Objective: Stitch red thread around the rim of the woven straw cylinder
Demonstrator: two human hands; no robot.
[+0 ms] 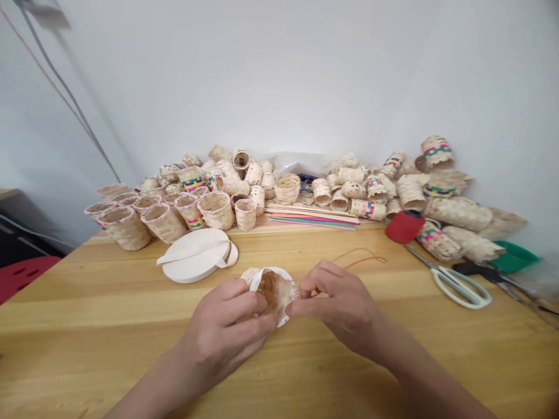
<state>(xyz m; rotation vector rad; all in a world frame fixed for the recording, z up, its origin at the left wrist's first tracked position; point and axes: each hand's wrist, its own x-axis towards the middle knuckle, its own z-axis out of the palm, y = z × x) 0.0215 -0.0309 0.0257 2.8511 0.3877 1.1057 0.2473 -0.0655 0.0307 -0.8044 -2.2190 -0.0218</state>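
Note:
A small woven basket (273, 286) with white tape round its rim lies tilted between my hands, its opening facing me. Red stitches show on the right part of the rim. My left hand (231, 326) grips the basket's left side and lower rim, fingers wrapped over the edge. At the right rim, my right hand (336, 302) is closed in a pinch, with thumb and forefinger together; what lies between the fingertips is too small to make out. A thin red thread (364, 250) loops over the table behind my right hand.
Several woven baskets (124, 230) stand at the back left, with more piled along the wall. A white tape roll (196, 256) lies left of centre. Scissors (458, 285) and a red thread spool (404, 227) are on the right. Coloured strips (312, 219) lie behind.

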